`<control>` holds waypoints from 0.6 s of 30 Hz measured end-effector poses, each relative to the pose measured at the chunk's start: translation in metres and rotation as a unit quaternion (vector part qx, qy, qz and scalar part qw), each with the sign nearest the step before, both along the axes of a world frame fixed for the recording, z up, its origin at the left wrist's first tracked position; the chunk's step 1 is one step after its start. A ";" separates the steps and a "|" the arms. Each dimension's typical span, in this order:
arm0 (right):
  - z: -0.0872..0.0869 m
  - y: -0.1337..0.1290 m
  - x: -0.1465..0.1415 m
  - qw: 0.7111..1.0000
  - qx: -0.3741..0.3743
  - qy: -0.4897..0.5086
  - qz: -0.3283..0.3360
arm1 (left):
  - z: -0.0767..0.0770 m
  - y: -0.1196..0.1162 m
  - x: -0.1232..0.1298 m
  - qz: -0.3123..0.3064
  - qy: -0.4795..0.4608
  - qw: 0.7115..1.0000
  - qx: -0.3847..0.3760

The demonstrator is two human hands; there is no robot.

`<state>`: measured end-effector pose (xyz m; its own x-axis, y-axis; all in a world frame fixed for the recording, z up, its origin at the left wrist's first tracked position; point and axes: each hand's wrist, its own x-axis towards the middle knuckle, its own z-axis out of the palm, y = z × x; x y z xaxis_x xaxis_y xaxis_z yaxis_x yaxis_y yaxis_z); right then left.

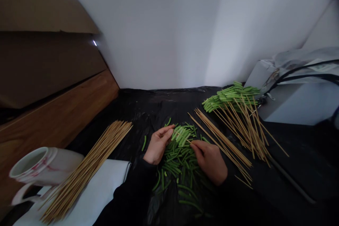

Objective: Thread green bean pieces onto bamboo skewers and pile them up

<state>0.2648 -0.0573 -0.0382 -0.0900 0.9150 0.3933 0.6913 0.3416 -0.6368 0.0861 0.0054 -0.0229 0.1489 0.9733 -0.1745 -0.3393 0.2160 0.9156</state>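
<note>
Above the loose pile of cut green bean pieces (pixel 176 159), the left hand (pixel 156 145) and right hand (pixel 210 160), each grip pinched closed, clamp a thin tan wooden skewer loaded with green pieces (pixel 182 136). Filled skewers (pixel 230 95) lie right of the pile; bare tan sticks (pixel 92 167), left, are unfilled.

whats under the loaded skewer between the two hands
Under the loaded skewer lie loose green pieces, heaped on black plastic sheeting. The skewer hides some of the heap, and whatever surface the sheeting covers cannot be seen.
</note>
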 end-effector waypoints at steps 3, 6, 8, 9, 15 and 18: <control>0.000 0.000 0.000 1.000 -0.001 0.006 0.001 | 0.000 -0.001 0.000 -0.007 0.004 1.000 -0.002; 0.001 -0.001 -0.001 1.000 -0.002 0.009 0.000 | 0.001 -0.001 0.000 -0.011 0.018 1.000 -0.004; 0.001 -0.001 -0.001 1.000 0.000 0.011 0.000 | 0.002 -0.002 0.000 -0.017 0.023 1.000 -0.008; 0.002 -0.001 -0.001 1.000 0.002 0.012 0.001 | 0.002 -0.003 0.000 -0.021 0.026 0.999 -0.008; 0.001 -0.001 -0.001 1.000 0.009 -0.015 0.004 | 0.001 -0.004 0.003 -0.048 0.047 0.998 0.012; 0.001 -0.002 0.001 0.999 0.013 -0.048 0.004 | 0.002 -0.001 0.001 -0.011 0.032 0.999 0.007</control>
<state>0.2661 -0.0590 -0.0367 -0.1368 0.9037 0.4056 0.7459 0.3634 -0.5582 0.0868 0.0041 -0.0207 0.1584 0.9726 -0.1700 -0.2755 0.2088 0.9383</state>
